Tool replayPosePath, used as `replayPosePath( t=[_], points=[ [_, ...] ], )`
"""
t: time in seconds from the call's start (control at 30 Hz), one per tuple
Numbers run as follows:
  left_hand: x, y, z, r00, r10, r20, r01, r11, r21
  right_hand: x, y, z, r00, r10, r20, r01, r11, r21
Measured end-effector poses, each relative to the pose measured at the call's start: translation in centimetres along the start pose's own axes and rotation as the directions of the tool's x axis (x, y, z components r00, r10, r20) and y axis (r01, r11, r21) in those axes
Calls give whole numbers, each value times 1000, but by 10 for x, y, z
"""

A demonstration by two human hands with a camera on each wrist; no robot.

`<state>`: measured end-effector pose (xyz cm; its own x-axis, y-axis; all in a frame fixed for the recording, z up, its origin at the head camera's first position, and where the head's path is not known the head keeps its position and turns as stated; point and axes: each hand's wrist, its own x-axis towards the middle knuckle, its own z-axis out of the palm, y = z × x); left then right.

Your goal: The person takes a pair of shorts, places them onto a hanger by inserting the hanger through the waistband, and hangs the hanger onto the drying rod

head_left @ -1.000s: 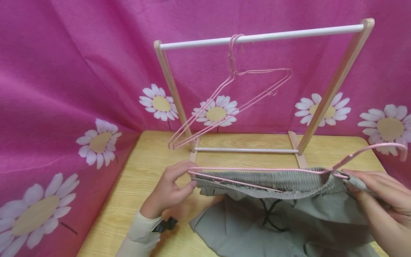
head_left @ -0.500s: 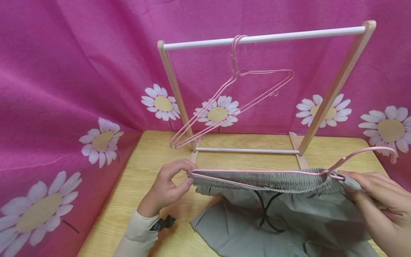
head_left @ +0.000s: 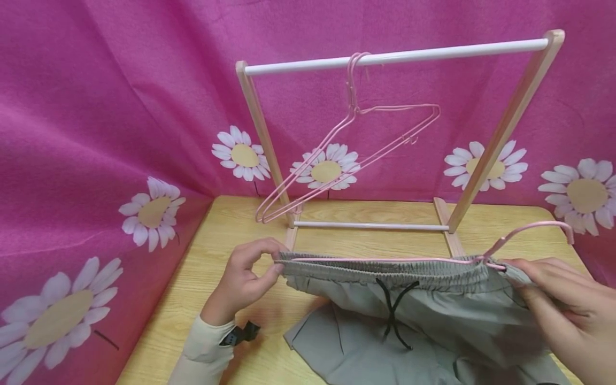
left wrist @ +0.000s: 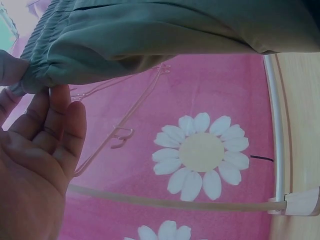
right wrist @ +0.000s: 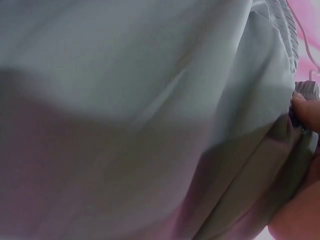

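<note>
Grey-green drawstring trousers or shorts [head_left: 346, 326] have a gathered waistband and a black cord [head_left: 393, 313]; their full length is out of sight. A pink wire hanger [head_left: 529, 224] lies along the waistband opening, its hook sticking up at the right and its lower part hidden by the cloth. My left hand [head_left: 245, 278] pinches the left end of the waistband; the left wrist view also shows the fingers [left wrist: 59, 107] on that gathered edge. At the opposite end, my right hand [head_left: 572, 302] grips the waistband beside the hanger's neck.
Behind the garment stands a wooden rack with a white top rail [head_left: 433, 53] and a lower bar [head_left: 370, 226]. Two pink hangers [head_left: 353, 107] hang from the rail. A wooden table [head_left: 231, 230] lies beneath; pink cloth [head_left: 159, 80] with daisies encloses the back and left.
The left waistband edge has come up around the hanger's left end, and the waist opening looks narrower. The hanger's hook and my right hand have shifted left.
</note>
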<state>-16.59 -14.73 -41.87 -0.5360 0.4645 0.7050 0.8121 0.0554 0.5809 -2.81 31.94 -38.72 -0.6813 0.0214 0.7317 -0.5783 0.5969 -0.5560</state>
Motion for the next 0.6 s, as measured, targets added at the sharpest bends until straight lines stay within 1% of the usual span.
replayPosePath(
  t=[0.17, 0.3, 0.53, 0.6],
  points=[
    [2, 1, 0, 1000, 4, -3, -4, 1000, -9, 1, -2, -3, 998, 39, 39, -37, 998, -43],
    [4, 2, -1, 1000, 13, -7, -13, 1000, 3, 3, -4, -5, 995, 72, 73, -66, 995, -76],
    [9, 7, -2, 1000, 9, -8, -9, 1000, 11, 2, -2, -4, 993, 53, 107, -42, 994, -99],
    [10, 8, -2, 1000, 5, -5, -5, 1000, 17, 1, -1, -4, 991, 61, 117, -49, 993, -105]
  ],
)
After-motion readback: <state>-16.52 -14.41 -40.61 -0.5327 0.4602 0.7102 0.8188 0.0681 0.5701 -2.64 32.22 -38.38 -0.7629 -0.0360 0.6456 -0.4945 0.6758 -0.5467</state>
